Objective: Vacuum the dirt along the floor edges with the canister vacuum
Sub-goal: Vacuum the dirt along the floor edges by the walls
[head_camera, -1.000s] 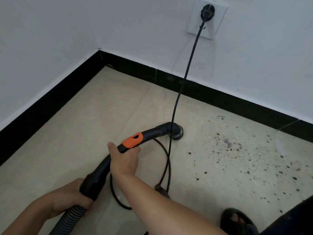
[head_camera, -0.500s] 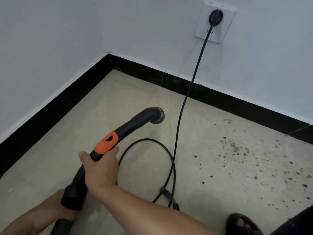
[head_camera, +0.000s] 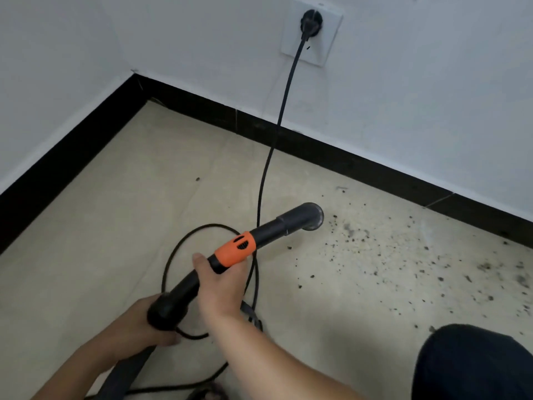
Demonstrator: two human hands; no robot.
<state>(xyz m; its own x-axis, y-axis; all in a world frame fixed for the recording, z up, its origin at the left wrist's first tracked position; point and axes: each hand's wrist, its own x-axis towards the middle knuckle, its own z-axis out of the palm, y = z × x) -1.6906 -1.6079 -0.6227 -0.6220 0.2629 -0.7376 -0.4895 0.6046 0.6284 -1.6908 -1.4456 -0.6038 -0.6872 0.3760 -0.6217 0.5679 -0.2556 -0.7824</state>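
Note:
A black vacuum wand (head_camera: 271, 229) with an orange collar (head_camera: 235, 248) points away from me, its round nozzle (head_camera: 313, 216) low over the beige floor at the left edge of the dirt. My right hand (head_camera: 220, 287) grips the wand just below the orange collar. My left hand (head_camera: 138, 327) grips the black hose end further back, where the ribbed hose (head_camera: 121, 376) runs out of view. Dark crumbs of dirt (head_camera: 403, 255) are scattered over the floor to the right, up to the black skirting (head_camera: 360, 166).
The black power cord (head_camera: 277, 125) hangs from a plug in the white wall socket (head_camera: 311, 33) and loops on the floor (head_camera: 173, 261) under the wand. White walls meet in a corner at the upper left. My dark-clothed knee (head_camera: 473, 362) fills the lower right.
The nozzle has swung right from the clean floor left of the cord to the edge of the dirt patch. Both hands moved right with the wand and kept their grip.

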